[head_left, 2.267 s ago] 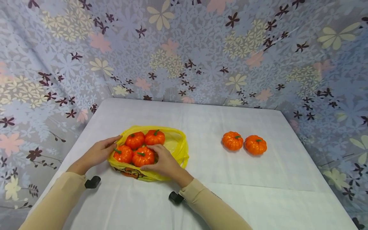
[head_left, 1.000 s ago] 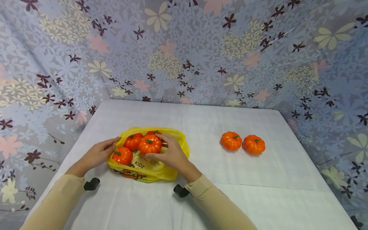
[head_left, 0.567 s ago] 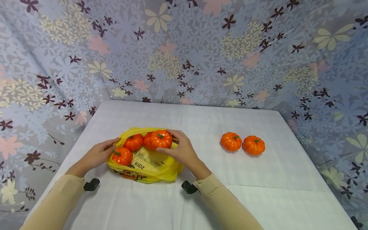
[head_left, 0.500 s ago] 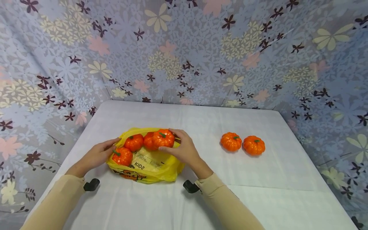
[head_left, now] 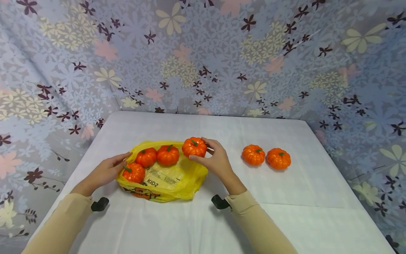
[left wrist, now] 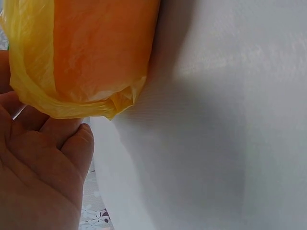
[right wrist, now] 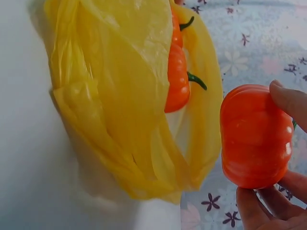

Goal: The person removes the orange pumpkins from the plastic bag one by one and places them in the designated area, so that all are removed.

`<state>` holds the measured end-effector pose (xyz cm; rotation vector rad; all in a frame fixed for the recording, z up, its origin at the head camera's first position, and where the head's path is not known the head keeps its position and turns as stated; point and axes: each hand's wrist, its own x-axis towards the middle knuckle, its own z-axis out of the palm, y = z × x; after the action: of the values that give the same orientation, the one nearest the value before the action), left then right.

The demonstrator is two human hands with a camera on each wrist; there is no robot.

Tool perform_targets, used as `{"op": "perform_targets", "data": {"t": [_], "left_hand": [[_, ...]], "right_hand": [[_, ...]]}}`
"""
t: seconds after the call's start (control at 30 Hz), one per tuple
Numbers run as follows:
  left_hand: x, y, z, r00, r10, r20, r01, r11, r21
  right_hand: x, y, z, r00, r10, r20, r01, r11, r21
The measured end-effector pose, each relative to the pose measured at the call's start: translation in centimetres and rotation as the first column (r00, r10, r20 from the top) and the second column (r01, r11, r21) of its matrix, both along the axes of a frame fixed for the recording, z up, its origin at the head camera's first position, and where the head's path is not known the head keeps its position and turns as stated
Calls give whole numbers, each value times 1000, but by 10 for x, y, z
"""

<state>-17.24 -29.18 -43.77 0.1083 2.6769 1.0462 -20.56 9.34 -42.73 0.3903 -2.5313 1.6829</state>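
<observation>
The pumpkin [head_left: 194,147] pinched in the right hand [head_left: 219,161], at that hand's side of the bag [head_left: 191,176], could slip if its glossy skin is slick. Opposite, the left hand [head_left: 105,173] touches the bag, whether pinching I cannot tell; a loose rim could sag.

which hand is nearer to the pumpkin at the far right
The right hand. It holds another pumpkin by the right end of the bag, left of the far-right pumpkin. The left hand is further off, at the bag's left side.
</observation>
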Motion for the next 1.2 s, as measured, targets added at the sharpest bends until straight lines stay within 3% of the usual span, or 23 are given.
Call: {"op": "perform_targets", "data": {"t": [0.63,1.0,1.2], "left_hand": [[-2,-1,-1,1000,-4,-1,4,1000,5],[-2,-3,-4,1000,-6,-7,6,1000,13],[-2,-2,-6,1000,4,7,-4,1000,10]], "right_hand": [[-6,48,-13,982,-186,-17,185,981,-54],[-12,65,-32,954,-294,59,293,956,27],[-14,68,-39,947,-316,55,312,948,70]]}}
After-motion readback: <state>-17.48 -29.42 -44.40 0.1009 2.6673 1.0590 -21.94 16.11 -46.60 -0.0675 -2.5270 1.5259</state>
